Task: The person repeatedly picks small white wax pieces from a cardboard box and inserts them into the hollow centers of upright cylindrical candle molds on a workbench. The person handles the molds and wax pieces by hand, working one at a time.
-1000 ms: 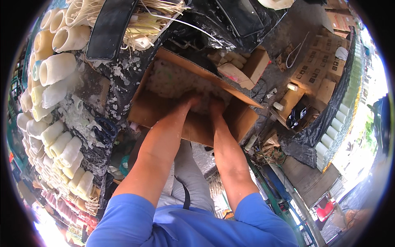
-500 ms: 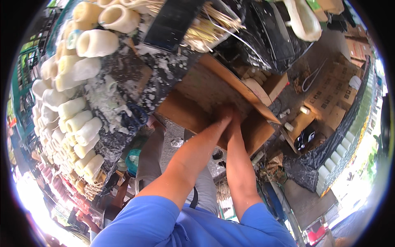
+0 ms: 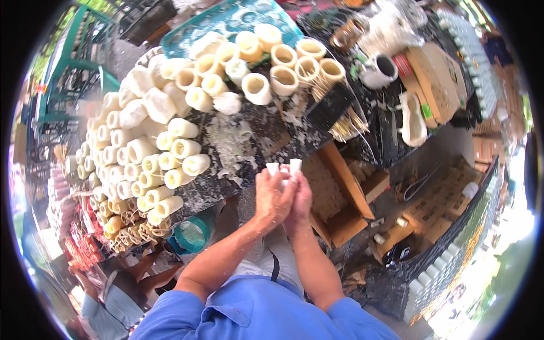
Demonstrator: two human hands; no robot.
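Note:
My left hand and my right hand are pressed together in front of me, over the table's near edge. Their fingers are curled around several small white pieces that look like wax; a white tip stands up by the right fingers and another white tip by the left. The rest of these pieces is hidden by my fingers. Just to the right of my hands, an open cardboard box sits lower down. White shavings lie on the black-covered table beyond my left hand.
Many hollow cream wax cylinders crowd the table at left. A teal tray is at the back. Beyond the box are a black slab, a white scoop and a grey cup. A person works at lower left.
Both hands have come up out of the cardboard box and moved left, and white pieces now show between the fingers. My view has shifted to take in more of the table.

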